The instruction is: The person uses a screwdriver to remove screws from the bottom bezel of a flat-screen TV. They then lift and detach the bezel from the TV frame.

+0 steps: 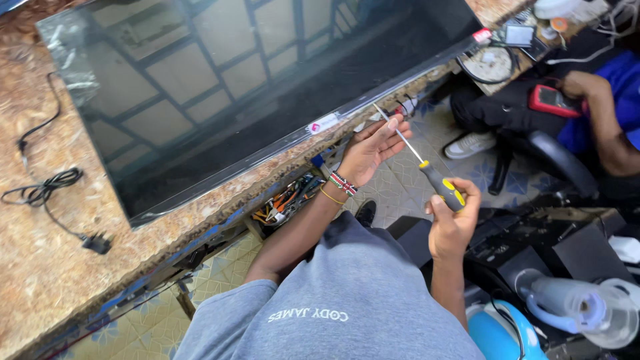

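screwdriver [427,170] with a grey and yellow handle is held off the front edge of the table [47,267], over the tiled floor [400,180]. right hand [453,223] has its grip wrapped tight around the handle, shaft pointing up toward the table edge. left hand [370,147] sits just beside that front edge, grip narrow, fingertips [393,123] pinching the thin shaft near its tip. beaded bracelets [341,185] circle the left wrist. flat television [233,87] lies screen up on the table, its lower side running along the front edge, close to the left hand. black power cable [47,193] with a plug lies near the table's left edge. below the front edge, an open shelf [290,197] holds tangled wires. at the far right, another person's hand [580,83] rests by a red meter [553,101], well apart.
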